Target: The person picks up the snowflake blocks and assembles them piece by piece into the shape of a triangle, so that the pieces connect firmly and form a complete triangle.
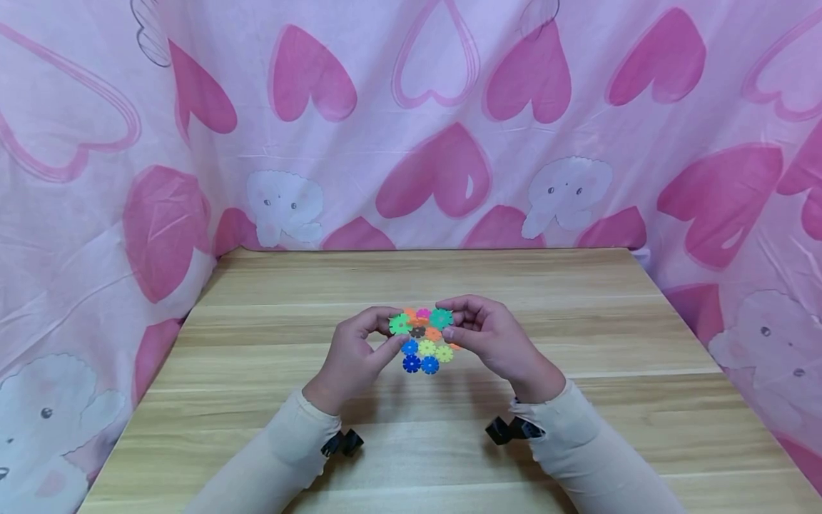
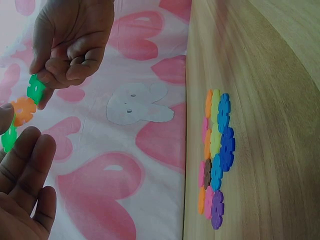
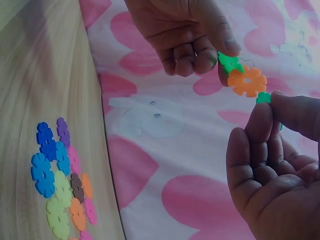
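Note:
My left hand (image 1: 353,353) pinches a bright green snowflake disc (image 1: 399,323) between thumb and fingers. A darker green snowflake disc (image 1: 441,318) is pinched in my right hand (image 1: 504,346). Between them, an orange snowflake disc (image 3: 247,81) joins the bright green one and meets or nearly touches the darker green one; whether they interlock I cannot tell. All three are held above the table. In the left wrist view the right hand (image 2: 75,42) is above, palm side showing, and the left hand (image 2: 25,185) is below.
Under the hands, several loose-looking snowflake discs lie grouped on the wooden table (image 1: 289,435): blue (image 1: 412,364), yellow (image 1: 444,353), brown (image 3: 76,187), purple (image 2: 217,210), pink and orange. A pink heart-patterned cloth (image 1: 359,164) hangs behind and along both sides.

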Action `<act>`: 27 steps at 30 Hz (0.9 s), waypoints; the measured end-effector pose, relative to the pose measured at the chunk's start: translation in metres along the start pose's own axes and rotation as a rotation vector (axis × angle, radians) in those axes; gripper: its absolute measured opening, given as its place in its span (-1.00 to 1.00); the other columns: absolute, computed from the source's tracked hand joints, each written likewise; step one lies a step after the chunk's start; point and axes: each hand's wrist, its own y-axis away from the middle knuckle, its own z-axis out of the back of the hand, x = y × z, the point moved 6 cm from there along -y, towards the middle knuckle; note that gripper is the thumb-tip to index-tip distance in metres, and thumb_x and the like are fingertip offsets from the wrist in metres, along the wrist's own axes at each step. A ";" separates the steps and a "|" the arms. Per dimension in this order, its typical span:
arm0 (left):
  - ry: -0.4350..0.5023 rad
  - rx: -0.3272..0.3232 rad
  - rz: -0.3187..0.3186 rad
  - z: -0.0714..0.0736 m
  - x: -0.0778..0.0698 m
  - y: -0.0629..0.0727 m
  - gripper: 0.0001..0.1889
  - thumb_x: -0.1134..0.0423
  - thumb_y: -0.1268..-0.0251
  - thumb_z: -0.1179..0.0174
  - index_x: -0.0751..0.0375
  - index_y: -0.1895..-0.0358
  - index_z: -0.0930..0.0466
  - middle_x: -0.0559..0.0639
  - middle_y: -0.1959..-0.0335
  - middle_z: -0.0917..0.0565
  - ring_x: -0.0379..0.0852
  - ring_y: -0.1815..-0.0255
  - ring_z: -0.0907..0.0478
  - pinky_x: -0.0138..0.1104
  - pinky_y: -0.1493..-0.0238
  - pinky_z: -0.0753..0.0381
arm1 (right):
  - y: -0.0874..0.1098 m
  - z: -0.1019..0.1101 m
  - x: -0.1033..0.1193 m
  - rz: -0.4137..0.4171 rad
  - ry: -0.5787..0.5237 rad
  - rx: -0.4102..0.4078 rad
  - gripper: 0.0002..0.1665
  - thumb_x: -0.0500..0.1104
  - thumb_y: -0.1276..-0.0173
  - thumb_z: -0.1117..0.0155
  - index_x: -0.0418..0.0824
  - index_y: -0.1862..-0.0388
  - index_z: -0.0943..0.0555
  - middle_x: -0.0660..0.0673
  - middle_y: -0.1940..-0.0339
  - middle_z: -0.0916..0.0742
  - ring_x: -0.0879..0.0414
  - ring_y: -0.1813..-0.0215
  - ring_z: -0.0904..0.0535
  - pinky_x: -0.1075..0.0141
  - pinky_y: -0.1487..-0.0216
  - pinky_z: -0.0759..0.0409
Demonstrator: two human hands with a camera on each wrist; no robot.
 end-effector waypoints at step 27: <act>0.039 0.039 -0.053 -0.005 -0.006 0.003 -0.68 0.31 -0.31 -0.48 0.27 -0.08 -0.68 -0.03 0.24 -0.85 -0.16 0.19 -0.76 -0.31 0.14 -0.79 | 0.001 -0.007 0.001 0.086 0.037 0.006 -0.53 -0.34 -0.43 -0.42 -0.39 -0.29 -0.62 -0.30 0.14 -0.72 0.07 0.22 -0.71 0.32 0.14 -0.78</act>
